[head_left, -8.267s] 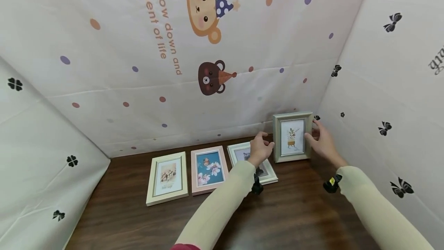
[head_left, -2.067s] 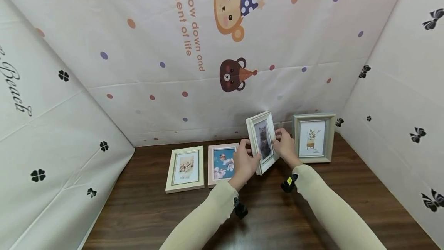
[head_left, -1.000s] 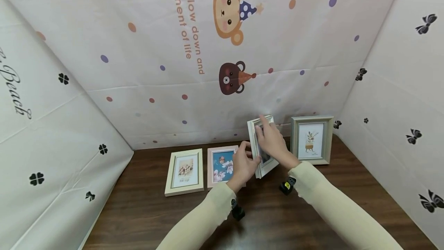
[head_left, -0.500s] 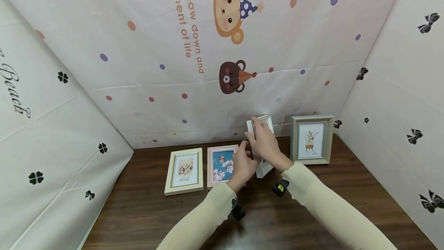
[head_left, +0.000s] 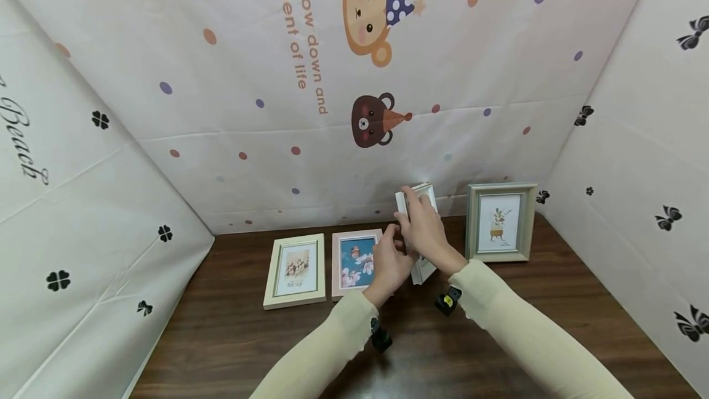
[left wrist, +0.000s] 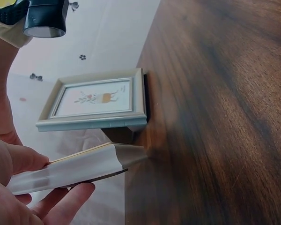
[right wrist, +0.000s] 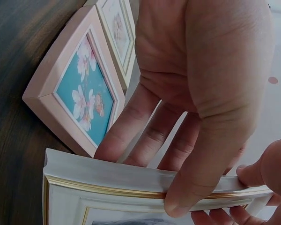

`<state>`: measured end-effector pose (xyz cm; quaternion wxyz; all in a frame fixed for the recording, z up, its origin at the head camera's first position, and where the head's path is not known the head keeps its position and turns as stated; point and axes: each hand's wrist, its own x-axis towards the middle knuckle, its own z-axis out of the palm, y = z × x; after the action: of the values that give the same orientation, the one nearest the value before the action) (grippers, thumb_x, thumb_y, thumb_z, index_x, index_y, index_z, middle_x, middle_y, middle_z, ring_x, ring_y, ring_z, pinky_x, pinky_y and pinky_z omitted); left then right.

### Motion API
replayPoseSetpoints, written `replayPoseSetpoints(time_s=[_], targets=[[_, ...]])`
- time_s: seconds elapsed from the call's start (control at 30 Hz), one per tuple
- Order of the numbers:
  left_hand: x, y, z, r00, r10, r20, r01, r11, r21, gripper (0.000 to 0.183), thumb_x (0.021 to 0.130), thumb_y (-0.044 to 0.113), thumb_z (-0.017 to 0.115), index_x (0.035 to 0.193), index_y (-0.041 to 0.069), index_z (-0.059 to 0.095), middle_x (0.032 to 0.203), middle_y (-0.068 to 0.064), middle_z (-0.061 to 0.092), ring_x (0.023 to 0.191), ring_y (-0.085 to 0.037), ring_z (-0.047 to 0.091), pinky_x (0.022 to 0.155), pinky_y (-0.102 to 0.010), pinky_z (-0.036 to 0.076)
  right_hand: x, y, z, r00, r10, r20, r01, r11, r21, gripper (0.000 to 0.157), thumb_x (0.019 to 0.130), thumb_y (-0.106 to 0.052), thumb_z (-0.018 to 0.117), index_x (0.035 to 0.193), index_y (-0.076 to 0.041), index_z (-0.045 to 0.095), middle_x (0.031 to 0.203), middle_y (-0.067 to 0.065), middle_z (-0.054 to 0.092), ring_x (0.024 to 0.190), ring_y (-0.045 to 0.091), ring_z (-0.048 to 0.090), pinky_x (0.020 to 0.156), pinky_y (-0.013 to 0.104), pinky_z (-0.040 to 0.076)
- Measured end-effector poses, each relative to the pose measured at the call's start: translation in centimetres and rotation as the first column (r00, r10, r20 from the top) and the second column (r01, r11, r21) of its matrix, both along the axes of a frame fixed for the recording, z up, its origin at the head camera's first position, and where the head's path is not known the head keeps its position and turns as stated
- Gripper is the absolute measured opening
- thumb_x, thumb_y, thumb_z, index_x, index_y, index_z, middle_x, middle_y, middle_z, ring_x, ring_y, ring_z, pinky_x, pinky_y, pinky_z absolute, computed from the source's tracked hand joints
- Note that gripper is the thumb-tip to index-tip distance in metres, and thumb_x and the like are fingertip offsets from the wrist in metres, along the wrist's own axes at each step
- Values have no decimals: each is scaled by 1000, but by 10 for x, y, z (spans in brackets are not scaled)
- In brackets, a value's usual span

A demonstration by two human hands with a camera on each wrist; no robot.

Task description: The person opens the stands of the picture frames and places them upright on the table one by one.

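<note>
The white picture frame [head_left: 423,271] with a cat photo stands upright, turned at an angle near the back wall. My left hand [head_left: 392,260] grips its left side edge low down; in the right wrist view the left thumb [right wrist: 182,201] lies on the front and the fingers go behind. Higher on that edge, my right hand [head_left: 426,229] reaches across the front and pinches it, hiding most of the photo. To the right stands a grey-green picture frame [head_left: 498,256] with a potted plant print, also seen in the left wrist view [left wrist: 140,98].
Left of the hands, a pink picture frame [head_left: 336,263] with blossoms lies on the brown wooden table [head_left: 221,350], partly covered by my left hand. A cream picture frame [head_left: 269,276] lies farther left. Printed cloth walls [head_left: 249,171] enclose the back and both sides.
The cat picture frame, flat on the table earliest on, was raised upright. My right hand then shifted from its right edge across to the left edge. In the last half second little moved.
</note>
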<state>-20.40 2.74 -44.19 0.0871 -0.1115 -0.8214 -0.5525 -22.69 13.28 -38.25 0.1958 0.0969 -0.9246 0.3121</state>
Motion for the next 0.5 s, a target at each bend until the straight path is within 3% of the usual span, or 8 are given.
replayPoseSetpoints(time_s=[0.33, 0.5], targets=[[2, 2, 4, 1000, 11, -10, -11, 1000, 1, 39, 86, 17, 83, 119, 17, 63, 89, 0, 72, 71, -4, 67, 64, -24, 57, 1, 5, 8, 1000, 16, 4, -16, 1000, 1, 59, 103, -18, 64, 156, -8, 40, 116, 25, 57, 81, 35, 61, 62, 46, 51], [6, 3, 7, 999, -22, -44, 22, 1000, 9, 37, 88, 18, 82, 120, 15, 62, 91, -3, 73, 69, -5, 69, 63, -23, 57, 1, 14, 15, 998, 65, 14, -65, 998, -14, 58, 103, -17, 64, 155, -4, 40, 105, 21, 57, 73, 29, 56, 60, 41, 46]])
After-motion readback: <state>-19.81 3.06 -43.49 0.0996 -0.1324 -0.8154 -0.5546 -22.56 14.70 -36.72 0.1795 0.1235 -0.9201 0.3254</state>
